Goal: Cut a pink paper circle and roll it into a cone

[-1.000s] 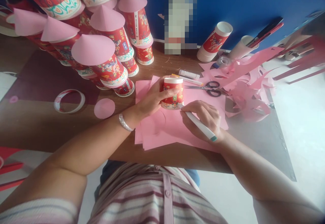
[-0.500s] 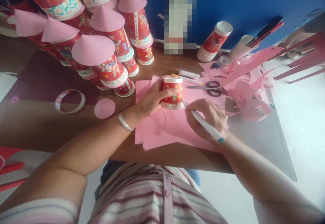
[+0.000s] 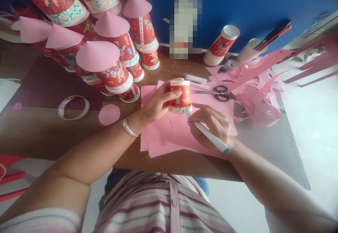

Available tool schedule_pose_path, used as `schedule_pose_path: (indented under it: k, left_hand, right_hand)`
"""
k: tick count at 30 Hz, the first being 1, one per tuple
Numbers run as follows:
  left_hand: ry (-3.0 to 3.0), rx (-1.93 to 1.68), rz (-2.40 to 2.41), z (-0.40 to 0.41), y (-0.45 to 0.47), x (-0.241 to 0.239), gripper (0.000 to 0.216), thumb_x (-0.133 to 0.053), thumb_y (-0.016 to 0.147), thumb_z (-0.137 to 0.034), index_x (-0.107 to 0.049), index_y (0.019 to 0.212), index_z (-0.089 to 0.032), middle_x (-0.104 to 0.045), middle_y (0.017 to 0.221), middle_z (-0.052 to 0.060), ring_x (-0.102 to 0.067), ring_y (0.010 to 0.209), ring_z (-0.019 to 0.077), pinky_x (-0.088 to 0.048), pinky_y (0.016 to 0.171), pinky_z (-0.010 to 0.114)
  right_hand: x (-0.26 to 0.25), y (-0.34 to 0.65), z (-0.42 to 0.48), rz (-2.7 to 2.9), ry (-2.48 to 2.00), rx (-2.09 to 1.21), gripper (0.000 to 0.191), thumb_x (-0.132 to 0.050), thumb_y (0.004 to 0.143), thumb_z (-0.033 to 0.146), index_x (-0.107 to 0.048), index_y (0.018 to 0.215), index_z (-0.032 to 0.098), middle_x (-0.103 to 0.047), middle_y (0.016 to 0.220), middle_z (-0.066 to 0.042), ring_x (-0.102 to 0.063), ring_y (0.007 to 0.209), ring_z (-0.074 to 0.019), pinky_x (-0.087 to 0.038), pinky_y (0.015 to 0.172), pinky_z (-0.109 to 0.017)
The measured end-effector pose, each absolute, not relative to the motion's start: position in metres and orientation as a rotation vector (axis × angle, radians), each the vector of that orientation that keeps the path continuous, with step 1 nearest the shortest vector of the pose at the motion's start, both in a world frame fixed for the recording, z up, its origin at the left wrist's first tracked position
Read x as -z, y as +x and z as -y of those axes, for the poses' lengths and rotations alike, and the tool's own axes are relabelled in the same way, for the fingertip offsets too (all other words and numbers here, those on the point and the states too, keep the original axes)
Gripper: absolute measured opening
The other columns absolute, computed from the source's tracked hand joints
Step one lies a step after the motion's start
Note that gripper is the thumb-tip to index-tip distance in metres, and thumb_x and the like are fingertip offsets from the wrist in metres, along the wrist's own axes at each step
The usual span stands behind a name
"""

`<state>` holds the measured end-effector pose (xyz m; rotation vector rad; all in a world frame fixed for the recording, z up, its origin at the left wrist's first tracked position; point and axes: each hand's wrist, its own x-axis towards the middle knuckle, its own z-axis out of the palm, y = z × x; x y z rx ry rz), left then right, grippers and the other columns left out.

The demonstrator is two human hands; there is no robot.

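My left hand [image 3: 157, 103] grips a small red paper cup [image 3: 180, 97] that stands upside down on a stack of pink paper sheets [image 3: 174, 134]. My right hand [image 3: 212, 124] pinches a white pen [image 3: 208, 134] whose tip touches the paper at the cup's rim, on its near right side. A faint curved line shows on the pink sheet just left of the cup. A silver bracelet sits on my left wrist.
Stacked red cups with pink cone tops [image 3: 97, 55] crowd the back left. A pink paper disc [image 3: 109, 114] and a cut cup ring [image 3: 73, 107] lie left. Scissors [image 3: 215, 93], a glue stick [image 3: 195, 79], pink scraps [image 3: 256, 88] and more cups [image 3: 221, 44] lie right, before a blue wall.
The pen tip has slid along the cup's rim, first toward the right side, then back to the near side. My left hand and the cup have stayed put.
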<state>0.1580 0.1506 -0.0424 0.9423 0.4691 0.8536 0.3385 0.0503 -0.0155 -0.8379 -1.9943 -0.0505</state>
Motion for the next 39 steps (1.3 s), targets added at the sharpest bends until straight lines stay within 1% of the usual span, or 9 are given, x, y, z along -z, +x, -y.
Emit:
schedule_pose_path:
  k: [6, 11, 14, 16, 20, 22, 29, 35, 39]
  left_hand:
    - [0.904, -0.816, -0.479, -0.1491, 0.1586, 0.0422, 0.042, -0.078, 0.087, -0.040, -0.069, 0.122, -0.018, -0.073, 0.107, 0.008, -0.069, 0.093, 0.0213, -0.057, 0.081, 0.034]
    - [0.935, -0.815, -0.506, -0.1462, 0.1594, 0.0417, 0.044, -0.084, 0.085, -0.045, -0.067, 0.115, -0.017, -0.070, 0.099, 0.006, -0.067, 0.085, 0.0179, -0.054, 0.076, 0.031]
    - [0.945, -0.808, -0.519, -0.1460, 0.1597, 0.0413, 0.045, -0.085, 0.084, -0.045, -0.066, 0.113, -0.016, -0.069, 0.098, 0.005, -0.067, 0.085, 0.0175, -0.054, 0.075, 0.030]
    - [0.943, -0.804, -0.520, -0.1462, 0.1598, 0.0409, 0.045, -0.086, 0.084, -0.045, -0.067, 0.113, -0.016, -0.069, 0.099, 0.006, -0.067, 0.087, 0.0178, -0.054, 0.076, 0.030]
    - [0.936, -0.809, -0.522, -0.1462, 0.1599, 0.0401, 0.043, -0.086, 0.083, -0.044, -0.068, 0.111, -0.017, -0.070, 0.098, 0.005, -0.067, 0.087, 0.0183, -0.055, 0.078, 0.030]
    - [0.931, -0.807, -0.514, -0.1462, 0.1600, 0.0402, 0.042, -0.087, 0.082, -0.044, -0.068, 0.109, -0.017, -0.070, 0.095, 0.004, -0.066, 0.085, 0.0181, -0.055, 0.077, 0.031]
    - [0.937, -0.812, -0.513, -0.1466, 0.1599, 0.0425, 0.040, -0.087, 0.082, -0.042, -0.068, 0.109, -0.018, -0.072, 0.096, 0.004, -0.068, 0.085, 0.0190, -0.056, 0.078, 0.032]
    - [0.955, -0.806, -0.522, -0.1463, 0.1597, 0.0434, 0.043, -0.087, 0.082, -0.043, -0.069, 0.111, -0.018, -0.073, 0.101, 0.006, -0.070, 0.090, 0.0201, -0.057, 0.081, 0.033]
    - [0.952, -0.810, -0.544, -0.1468, 0.1595, 0.0444, 0.046, -0.088, 0.081, -0.043, -0.068, 0.114, -0.017, -0.074, 0.103, 0.006, -0.070, 0.092, 0.0205, -0.057, 0.081, 0.033]
  right_hand:
    - [0.0171, 0.3353, -0.0507, 1.999, -0.846, 0.059, 0.019, -0.067, 0.094, 0.007, -0.063, 0.101, 0.024, -0.073, 0.077, 0.004, -0.072, 0.064, -0.0138, -0.075, 0.086, -0.041]
    - [0.0184, 0.3345, -0.0504, 2.018, -0.841, 0.048, 0.019, -0.068, 0.094, 0.005, -0.063, 0.101, 0.023, -0.072, 0.075, 0.004, -0.072, 0.064, -0.0135, -0.075, 0.085, -0.040]
    - [0.0192, 0.3357, -0.0507, 2.008, -0.844, 0.065, 0.021, -0.069, 0.093, 0.005, -0.063, 0.102, 0.023, -0.073, 0.076, 0.004, -0.073, 0.064, -0.0136, -0.075, 0.086, -0.041]
    - [0.0185, 0.3374, -0.0509, 2.003, -0.872, 0.087, 0.021, -0.069, 0.093, 0.006, -0.063, 0.102, 0.024, -0.073, 0.077, 0.004, -0.074, 0.065, -0.0147, -0.074, 0.081, -0.040]
    - [0.0148, 0.3404, -0.0515, 1.996, -0.962, 0.146, 0.022, -0.068, 0.092, 0.006, -0.062, 0.102, 0.025, -0.074, 0.077, 0.002, -0.075, 0.068, -0.0171, -0.068, 0.065, -0.032]
    - [0.0132, 0.3411, -0.0518, 1.993, -0.981, 0.166, 0.023, -0.067, 0.092, 0.006, -0.062, 0.103, 0.025, -0.074, 0.078, 0.001, -0.075, 0.066, -0.0169, -0.065, 0.062, -0.030]
    - [0.0102, 0.3405, -0.0518, 2.014, -0.986, 0.164, 0.031, -0.067, 0.089, 0.002, -0.064, 0.109, 0.026, -0.075, 0.077, 0.003, -0.073, 0.063, -0.0162, -0.061, 0.058, -0.028]
    - [0.0099, 0.3392, -0.0524, 2.017, -0.987, 0.183, 0.026, -0.066, 0.091, 0.002, -0.064, 0.102, 0.025, -0.074, 0.077, 0.002, -0.071, 0.061, -0.0147, -0.059, 0.055, -0.027]
    - [0.0106, 0.3398, -0.0522, 2.019, -0.988, 0.166, 0.027, -0.067, 0.090, 0.002, -0.065, 0.104, 0.025, -0.074, 0.078, 0.002, -0.071, 0.061, -0.0146, -0.059, 0.057, -0.027]
